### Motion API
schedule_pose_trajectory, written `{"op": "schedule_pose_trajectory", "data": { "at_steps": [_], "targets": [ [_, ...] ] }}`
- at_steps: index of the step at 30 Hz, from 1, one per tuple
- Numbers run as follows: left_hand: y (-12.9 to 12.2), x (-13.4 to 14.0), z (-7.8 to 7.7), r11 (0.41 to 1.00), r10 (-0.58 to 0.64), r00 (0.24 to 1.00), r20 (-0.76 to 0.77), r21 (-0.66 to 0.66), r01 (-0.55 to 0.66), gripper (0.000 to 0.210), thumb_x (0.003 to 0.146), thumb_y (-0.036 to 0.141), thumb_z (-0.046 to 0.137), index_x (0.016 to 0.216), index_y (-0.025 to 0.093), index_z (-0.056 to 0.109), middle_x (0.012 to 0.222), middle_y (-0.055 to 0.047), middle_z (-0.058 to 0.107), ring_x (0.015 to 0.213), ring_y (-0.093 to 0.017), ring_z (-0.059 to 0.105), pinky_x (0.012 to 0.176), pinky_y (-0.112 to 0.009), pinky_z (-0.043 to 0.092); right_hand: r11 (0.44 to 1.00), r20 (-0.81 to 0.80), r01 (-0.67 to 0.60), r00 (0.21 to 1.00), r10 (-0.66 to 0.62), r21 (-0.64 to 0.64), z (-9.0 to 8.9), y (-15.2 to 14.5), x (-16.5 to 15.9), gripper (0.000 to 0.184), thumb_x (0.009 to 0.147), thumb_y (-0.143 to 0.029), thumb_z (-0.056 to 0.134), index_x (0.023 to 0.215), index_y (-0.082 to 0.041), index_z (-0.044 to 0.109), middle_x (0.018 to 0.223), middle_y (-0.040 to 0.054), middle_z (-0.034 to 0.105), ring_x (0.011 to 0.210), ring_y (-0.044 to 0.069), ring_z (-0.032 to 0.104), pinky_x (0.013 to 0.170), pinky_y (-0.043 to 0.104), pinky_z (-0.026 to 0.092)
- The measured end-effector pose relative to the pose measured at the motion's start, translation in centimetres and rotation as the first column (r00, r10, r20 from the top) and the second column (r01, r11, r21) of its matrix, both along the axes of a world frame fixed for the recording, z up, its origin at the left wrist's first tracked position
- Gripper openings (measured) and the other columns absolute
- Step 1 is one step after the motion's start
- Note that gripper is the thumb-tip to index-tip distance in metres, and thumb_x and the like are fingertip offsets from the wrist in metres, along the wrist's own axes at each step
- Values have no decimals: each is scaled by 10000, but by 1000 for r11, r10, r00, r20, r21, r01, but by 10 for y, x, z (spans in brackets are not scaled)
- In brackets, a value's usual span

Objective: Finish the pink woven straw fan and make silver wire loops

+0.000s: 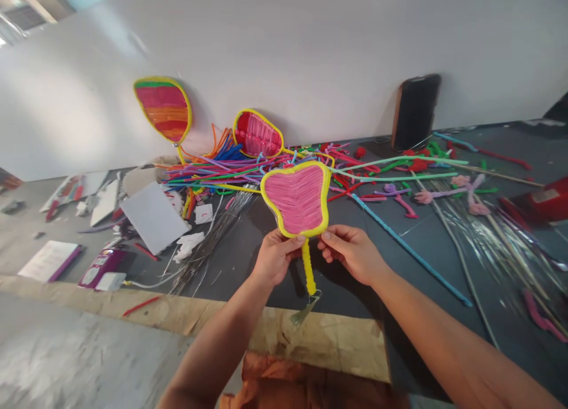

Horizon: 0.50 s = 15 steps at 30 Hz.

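Observation:
Between my hands is a pink hand fan (296, 199) with a yellow fuzzy rim, a twisted yellow handle (308, 267) and a green tassel (305, 312) at its lower end. My left hand (278, 255) pinches the fan's lower edge beside the handle, thumb across the front. At the lower right corner, my right hand (348, 252) has thumb and fingers closed on the yellow rim. The fan is held up over the dark table, its face towards me. Some of my fingertips are hidden behind it.
Two more yellow-rimmed fans, one striped (164, 110) and one red and pink (258, 135), lean at the white wall. Many pipe cleaners (213, 166) lie across the table (239, 249). A phone (416, 113) stands at the back right. Bare wires (199, 249) and a white card (155, 218) lie left.

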<state>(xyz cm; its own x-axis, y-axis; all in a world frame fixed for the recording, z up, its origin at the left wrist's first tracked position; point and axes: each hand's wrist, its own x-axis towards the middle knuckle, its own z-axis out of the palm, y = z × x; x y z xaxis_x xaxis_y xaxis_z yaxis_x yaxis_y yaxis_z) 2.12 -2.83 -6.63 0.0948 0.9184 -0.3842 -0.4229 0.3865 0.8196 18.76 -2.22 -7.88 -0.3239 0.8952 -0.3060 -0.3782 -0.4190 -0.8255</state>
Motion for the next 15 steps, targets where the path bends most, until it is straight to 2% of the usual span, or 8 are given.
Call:
{"op": "schedule_pose_trajectory", "data": {
  "at_steps": [4,9,15],
  "targets": [
    [-2,3,0,1000,5,1000,-27,29,-4,272,552,222,807,780,135,687,705,-22,690,589,-118,612,575,-234,503,997,94,70,993,-71,22,1,-1,-5,271,641,-394,751,670,-156,624,584,-6,615,461,76,514,435,205,407],
    [-3,7,1,999,7,1000,-2,43,-7,252,566,220,805,775,144,687,715,-17,700,605,-114,622,601,-231,515,980,172,154,969,-175,128,4,-4,-9,280,660,-406,729,622,-163,595,535,-21,593,428,72,491,422,204,389],
    [-1,8,-2,997,1,999,-32,73,2,287,595,237,794,834,146,664,753,-14,692,639,-112,621,629,-235,515,983,108,173,978,-178,56,1,-4,-10,265,653,-394,741,647,-163,611,554,-17,609,426,65,490,420,193,388]
  ]
}}
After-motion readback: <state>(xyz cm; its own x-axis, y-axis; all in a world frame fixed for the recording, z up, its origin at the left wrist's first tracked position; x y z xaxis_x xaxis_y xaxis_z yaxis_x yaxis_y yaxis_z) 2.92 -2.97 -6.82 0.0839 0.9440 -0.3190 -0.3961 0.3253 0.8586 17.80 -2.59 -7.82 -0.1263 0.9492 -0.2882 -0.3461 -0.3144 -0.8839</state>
